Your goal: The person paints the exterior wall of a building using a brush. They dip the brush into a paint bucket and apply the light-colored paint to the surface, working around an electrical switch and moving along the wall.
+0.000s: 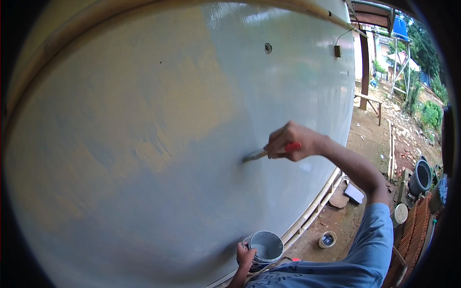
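My right hand (292,140) is closed round the red handle of a paintbrush (256,155), and its bristles touch the wall (139,96). Bluish-grey paint covers the wall's right side and lower part, while a yellowish patch shows at the upper left and middle. Low and close to the wall, my left hand (246,254) grips the rim of a small dark bucket (273,243). Greyish liquid paint lies inside the bucket. Part of the left fingers is hidden by the bucket's wall.
A bamboo pole (115,10) crosses the top, and bamboo rails (314,214) run along the wall's base. On the ground to my right are a small open tub (328,239), a white box-like item (354,193), a dark bucket (420,177) and stacked roof tiles (417,225).
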`<control>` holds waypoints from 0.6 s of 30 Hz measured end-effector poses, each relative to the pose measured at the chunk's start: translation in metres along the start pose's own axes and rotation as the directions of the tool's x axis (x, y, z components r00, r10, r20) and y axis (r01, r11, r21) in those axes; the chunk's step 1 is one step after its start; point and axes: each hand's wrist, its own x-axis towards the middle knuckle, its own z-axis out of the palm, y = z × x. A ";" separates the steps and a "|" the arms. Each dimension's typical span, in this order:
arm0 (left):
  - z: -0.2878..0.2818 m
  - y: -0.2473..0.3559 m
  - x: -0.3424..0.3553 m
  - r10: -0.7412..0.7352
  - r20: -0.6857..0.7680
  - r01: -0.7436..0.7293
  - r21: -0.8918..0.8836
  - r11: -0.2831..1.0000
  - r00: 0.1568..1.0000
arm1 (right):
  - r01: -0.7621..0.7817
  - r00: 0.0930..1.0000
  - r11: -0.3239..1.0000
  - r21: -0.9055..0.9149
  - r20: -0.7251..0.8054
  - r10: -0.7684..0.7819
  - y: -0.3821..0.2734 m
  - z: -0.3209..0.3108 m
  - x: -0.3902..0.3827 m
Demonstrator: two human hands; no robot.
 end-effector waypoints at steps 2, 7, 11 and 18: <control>0.002 0.014 -0.008 -0.024 0.005 0.024 -0.062 0.998 1.000 | 0.137 0.980 0.990 -0.034 -0.140 -0.140 0.003 -0.050 0.035; -0.006 -0.003 -0.005 -0.046 -0.022 0.043 -0.135 0.990 0.999 | 0.122 0.774 0.868 -0.482 -0.501 -0.387 -0.050 -0.153 0.120; 0.001 -0.007 -0.008 -0.064 0.004 0.064 -0.090 0.994 0.998 | 0.216 0.612 0.648 -0.731 -0.416 -0.673 -0.041 -0.161 0.139; -0.006 0.001 -0.021 -0.091 -0.017 0.088 -0.141 0.986 0.996 | 0.309 0.857 0.772 -0.556 -0.190 -0.479 0.015 0.045 -0.011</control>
